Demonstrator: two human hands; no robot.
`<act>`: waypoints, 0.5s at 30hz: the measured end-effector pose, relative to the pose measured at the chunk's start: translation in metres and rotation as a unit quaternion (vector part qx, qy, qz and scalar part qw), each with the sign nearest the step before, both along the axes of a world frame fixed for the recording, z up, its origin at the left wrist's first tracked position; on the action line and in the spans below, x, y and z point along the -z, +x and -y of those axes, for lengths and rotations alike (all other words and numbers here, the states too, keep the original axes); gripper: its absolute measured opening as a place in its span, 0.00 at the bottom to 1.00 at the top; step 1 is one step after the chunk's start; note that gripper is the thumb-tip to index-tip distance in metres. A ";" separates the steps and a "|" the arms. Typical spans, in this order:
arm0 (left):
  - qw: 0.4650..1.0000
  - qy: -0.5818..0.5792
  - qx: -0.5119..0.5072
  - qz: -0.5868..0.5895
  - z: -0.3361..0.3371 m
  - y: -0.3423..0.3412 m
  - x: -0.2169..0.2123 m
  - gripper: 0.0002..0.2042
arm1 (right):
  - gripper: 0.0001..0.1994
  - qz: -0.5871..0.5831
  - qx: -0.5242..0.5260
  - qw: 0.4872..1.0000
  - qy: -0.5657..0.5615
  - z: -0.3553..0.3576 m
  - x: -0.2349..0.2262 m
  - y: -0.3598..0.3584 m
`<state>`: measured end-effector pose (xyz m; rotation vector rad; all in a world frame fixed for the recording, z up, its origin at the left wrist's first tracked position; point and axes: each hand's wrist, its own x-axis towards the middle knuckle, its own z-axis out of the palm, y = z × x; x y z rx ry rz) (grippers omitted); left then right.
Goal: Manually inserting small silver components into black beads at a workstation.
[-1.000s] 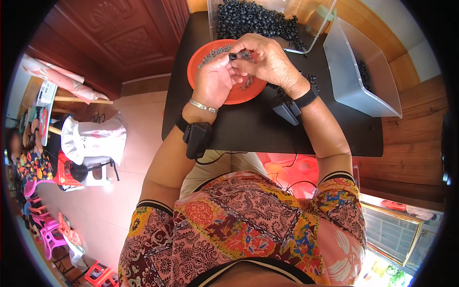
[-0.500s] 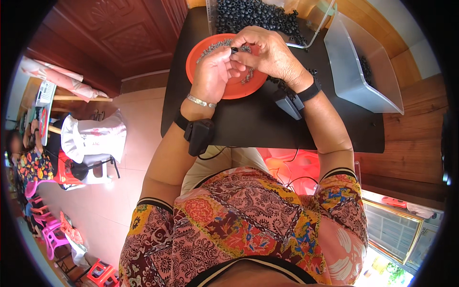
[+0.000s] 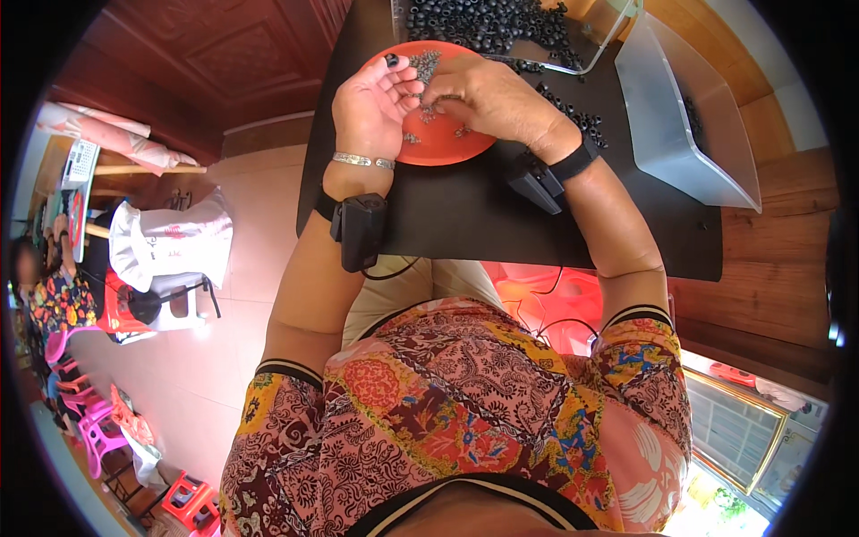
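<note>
My left hand (image 3: 369, 115) is palm up over the left side of a red round plate (image 3: 447, 148), its thumb and forefinger closed on a small black plastic piece (image 3: 392, 61) with a hole in it. Small grey metal pieces (image 3: 426, 64) lie heaped and scattered on the plate. Over the plate's middle, my right hand (image 3: 506, 103) reaches in with its fingertips pinched together among the metal pieces. Whatever those fingertips hold is too small and hidden to make out. A black device is strapped to each of my wrists.
At the table's far side a clear bin (image 3: 617, 36) holds many black plastic pieces (image 3: 483, 25); more loose ones (image 3: 582, 121) lie right of the plate. A translucent bin (image 3: 667, 134) stands at the right. The dark table (image 3: 447, 219) ends before my lap.
My right hand has left the black piece at the left fingertips and lowered to the metal pieces on the plate. My left hand has shifted left, still holding the black piece.
</note>
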<state>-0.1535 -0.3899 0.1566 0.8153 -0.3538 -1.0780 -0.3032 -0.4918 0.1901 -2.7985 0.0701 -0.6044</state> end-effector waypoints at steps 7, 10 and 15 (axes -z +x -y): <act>1.000 -0.005 -0.020 -0.009 0.001 0.000 -0.003 0.12 | 0.07 -0.035 -0.015 0.994 -0.105 0.008 0.008 0.002; 1.000 -0.008 -0.019 -0.014 0.000 -0.003 -0.004 0.12 | 0.06 0.015 0.042 0.993 -0.107 0.013 0.006 -0.004; 1.000 -0.010 -0.020 -0.015 0.000 -0.002 -0.004 0.12 | 0.06 -0.019 0.028 0.999 -0.028 0.001 -0.001 0.001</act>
